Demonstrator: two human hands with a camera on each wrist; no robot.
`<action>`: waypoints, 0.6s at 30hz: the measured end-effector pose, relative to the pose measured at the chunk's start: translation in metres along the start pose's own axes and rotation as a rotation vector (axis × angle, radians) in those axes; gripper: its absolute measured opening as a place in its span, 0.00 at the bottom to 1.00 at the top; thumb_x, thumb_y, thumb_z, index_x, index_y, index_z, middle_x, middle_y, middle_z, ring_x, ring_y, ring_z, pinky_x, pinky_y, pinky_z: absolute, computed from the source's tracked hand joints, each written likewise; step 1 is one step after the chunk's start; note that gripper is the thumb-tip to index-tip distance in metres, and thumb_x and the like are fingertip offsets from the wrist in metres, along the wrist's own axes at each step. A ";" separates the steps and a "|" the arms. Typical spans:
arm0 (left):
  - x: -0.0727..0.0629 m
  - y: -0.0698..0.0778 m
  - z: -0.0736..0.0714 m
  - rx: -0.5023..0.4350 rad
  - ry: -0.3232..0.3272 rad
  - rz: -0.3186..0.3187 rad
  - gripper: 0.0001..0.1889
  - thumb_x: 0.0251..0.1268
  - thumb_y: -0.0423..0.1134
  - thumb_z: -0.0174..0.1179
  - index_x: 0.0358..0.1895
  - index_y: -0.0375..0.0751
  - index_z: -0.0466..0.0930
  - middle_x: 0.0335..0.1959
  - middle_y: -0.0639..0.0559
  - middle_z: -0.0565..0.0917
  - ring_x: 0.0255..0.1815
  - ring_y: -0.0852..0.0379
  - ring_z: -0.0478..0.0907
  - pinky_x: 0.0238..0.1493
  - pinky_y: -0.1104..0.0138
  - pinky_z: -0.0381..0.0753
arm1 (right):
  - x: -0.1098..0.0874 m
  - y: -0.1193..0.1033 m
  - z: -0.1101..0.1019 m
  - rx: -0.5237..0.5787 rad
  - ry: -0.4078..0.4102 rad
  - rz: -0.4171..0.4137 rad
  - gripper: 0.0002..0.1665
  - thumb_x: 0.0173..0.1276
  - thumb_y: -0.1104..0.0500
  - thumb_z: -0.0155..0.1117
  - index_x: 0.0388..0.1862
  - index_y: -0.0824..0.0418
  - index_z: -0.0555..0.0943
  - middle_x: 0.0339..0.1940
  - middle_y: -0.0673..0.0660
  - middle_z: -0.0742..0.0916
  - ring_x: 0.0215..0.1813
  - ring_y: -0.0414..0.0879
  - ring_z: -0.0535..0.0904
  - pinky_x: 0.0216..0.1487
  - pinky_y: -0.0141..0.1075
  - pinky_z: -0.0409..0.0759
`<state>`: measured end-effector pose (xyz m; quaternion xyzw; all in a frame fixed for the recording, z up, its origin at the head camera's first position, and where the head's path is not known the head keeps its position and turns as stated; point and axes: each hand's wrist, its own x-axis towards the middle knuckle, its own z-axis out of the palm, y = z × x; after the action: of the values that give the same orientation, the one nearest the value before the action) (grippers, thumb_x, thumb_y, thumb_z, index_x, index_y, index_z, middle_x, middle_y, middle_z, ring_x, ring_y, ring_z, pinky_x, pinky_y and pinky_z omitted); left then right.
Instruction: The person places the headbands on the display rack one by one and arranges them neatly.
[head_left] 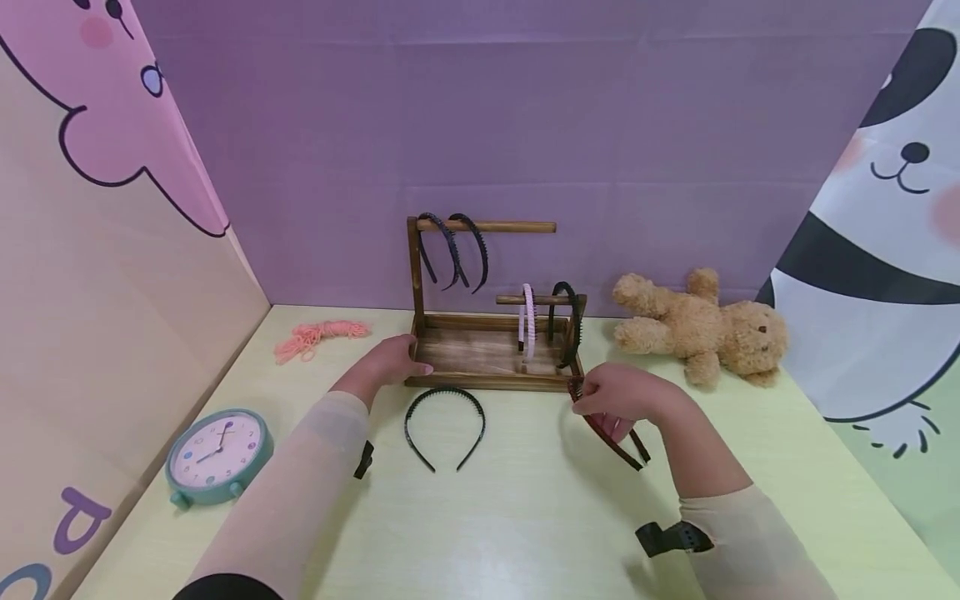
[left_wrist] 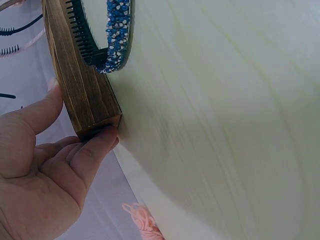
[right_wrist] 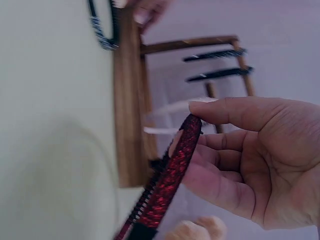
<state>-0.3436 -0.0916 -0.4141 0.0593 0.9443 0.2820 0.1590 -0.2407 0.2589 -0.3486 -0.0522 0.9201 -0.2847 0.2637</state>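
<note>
Fingers curled, the left hand (head_left: 392, 362) grips a brown wooden rack (head_left: 487, 382); the right hand (head_left: 628, 394) pinches a glittery red headband (right_wrist: 169, 182) near its right corner.

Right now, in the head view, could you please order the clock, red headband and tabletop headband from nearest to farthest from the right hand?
1. Red headband, in that hand.
2. Tabletop headband, to the left.
3. Clock, at far left.

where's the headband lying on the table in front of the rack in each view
Head: the headband lies below centre, slightly left, in front of the wooden rack.
Left wrist: the headband is at the top, left of centre, partly cut off.
Right wrist: the headband, top left, partly cut off.
Shared landmark: the wooden rack, beside it.
</note>
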 end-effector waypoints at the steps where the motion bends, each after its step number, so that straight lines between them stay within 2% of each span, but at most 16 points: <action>1: 0.000 0.000 0.000 -0.002 0.000 -0.001 0.41 0.67 0.49 0.63 0.76 0.35 0.54 0.74 0.37 0.63 0.75 0.41 0.60 0.74 0.49 0.61 | -0.004 0.002 -0.004 0.003 0.003 -0.008 0.14 0.70 0.52 0.63 0.37 0.63 0.79 0.30 0.59 0.84 0.29 0.50 0.84 0.32 0.42 0.87; 5: 0.000 -0.001 0.000 -0.003 -0.002 -0.001 0.41 0.67 0.49 0.63 0.76 0.34 0.55 0.74 0.37 0.64 0.75 0.41 0.60 0.74 0.49 0.62 | -0.017 0.009 -0.018 0.032 0.032 -0.044 0.16 0.71 0.51 0.62 0.44 0.64 0.78 0.35 0.59 0.83 0.32 0.49 0.84 0.34 0.42 0.87; 10: 0.000 -0.002 0.000 -0.002 -0.003 0.002 0.41 0.67 0.49 0.62 0.76 0.34 0.54 0.74 0.37 0.64 0.75 0.41 0.60 0.74 0.50 0.61 | -0.028 0.012 -0.033 0.124 0.074 -0.103 0.18 0.75 0.54 0.57 0.49 0.69 0.74 0.41 0.64 0.83 0.39 0.52 0.83 0.39 0.44 0.87; 14: 0.001 -0.002 0.000 -0.005 -0.005 0.000 0.41 0.68 0.49 0.62 0.76 0.35 0.54 0.74 0.37 0.63 0.75 0.41 0.59 0.74 0.50 0.61 | -0.032 0.010 -0.042 0.173 0.137 -0.140 0.19 0.77 0.56 0.53 0.54 0.72 0.70 0.50 0.69 0.81 0.46 0.55 0.83 0.44 0.46 0.87; 18: 0.001 -0.002 0.000 -0.006 -0.010 -0.001 0.41 0.68 0.49 0.62 0.76 0.35 0.53 0.75 0.37 0.63 0.75 0.41 0.59 0.74 0.50 0.61 | -0.033 0.009 -0.049 0.163 0.214 -0.156 0.21 0.77 0.56 0.54 0.57 0.73 0.70 0.54 0.71 0.79 0.51 0.57 0.82 0.47 0.46 0.86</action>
<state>-0.3445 -0.0929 -0.4149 0.0597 0.9426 0.2844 0.1643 -0.2376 0.2989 -0.3045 -0.0713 0.9099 -0.3820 0.1448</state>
